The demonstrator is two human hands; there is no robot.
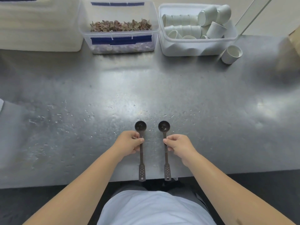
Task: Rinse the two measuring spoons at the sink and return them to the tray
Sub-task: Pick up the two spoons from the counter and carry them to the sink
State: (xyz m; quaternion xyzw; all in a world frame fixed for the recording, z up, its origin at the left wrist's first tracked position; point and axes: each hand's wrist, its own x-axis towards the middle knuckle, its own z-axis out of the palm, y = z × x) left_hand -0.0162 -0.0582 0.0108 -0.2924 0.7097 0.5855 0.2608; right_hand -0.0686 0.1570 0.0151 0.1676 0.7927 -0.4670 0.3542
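**Two spoons, two hands, no sink in sight**

We're watching the left hand (129, 142) pinching the left spoon (140, 150) and the right hand (179, 144) pinching the right spoon (165, 150), both lying on the wet tabletop (162, 88). We're judging it pickup or set-down; next is lifting them.

Two dark brown measuring spoons are seen side by side on the wet metal surface (162, 88), their handles parallel and slightly apart. The left spoon (141, 148) and the right spoon (165, 148) are alike: each has a small round bowl at the far end, facing up, a thin shaft and a flat perforated tab at the near end, reaching the surface's front edge. Each shaft is pinched just behind the bowl. A bright glint is shown in each bowl.
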